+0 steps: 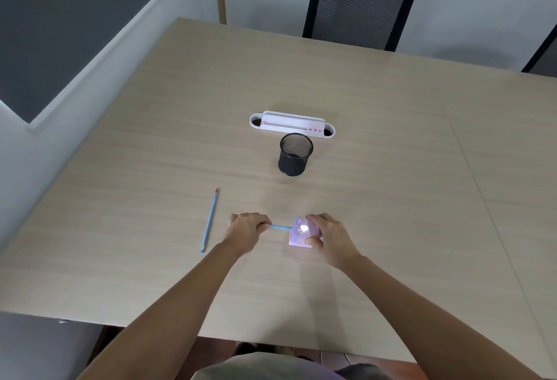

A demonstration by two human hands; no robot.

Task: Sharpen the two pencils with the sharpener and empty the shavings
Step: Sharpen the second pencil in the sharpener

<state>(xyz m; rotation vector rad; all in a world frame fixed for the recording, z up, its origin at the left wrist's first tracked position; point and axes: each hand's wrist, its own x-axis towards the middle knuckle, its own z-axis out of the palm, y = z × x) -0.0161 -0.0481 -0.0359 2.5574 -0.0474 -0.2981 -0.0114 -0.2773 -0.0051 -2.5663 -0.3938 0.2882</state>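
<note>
A pale purple box-shaped sharpener (298, 236) rests on the table near the front middle, with my right hand (327, 233) closed around its right side. A light blue pencil (280, 228) lies level with its tip inside the sharpener's left face. My left hand (245, 229) grips the pencil's other end, which is hidden in the fist. A second light blue pencil (210, 220) lies loose on the table to the left, its pointed reddish tip facing away from me.
A black mesh cup (294, 155) stands beyond the hands, with a white cable-slot tray (291, 125) set in the wooden table (391, 168) behind it. A black mesh chair (360, 9) is at the far edge. A wall and window run along the left.
</note>
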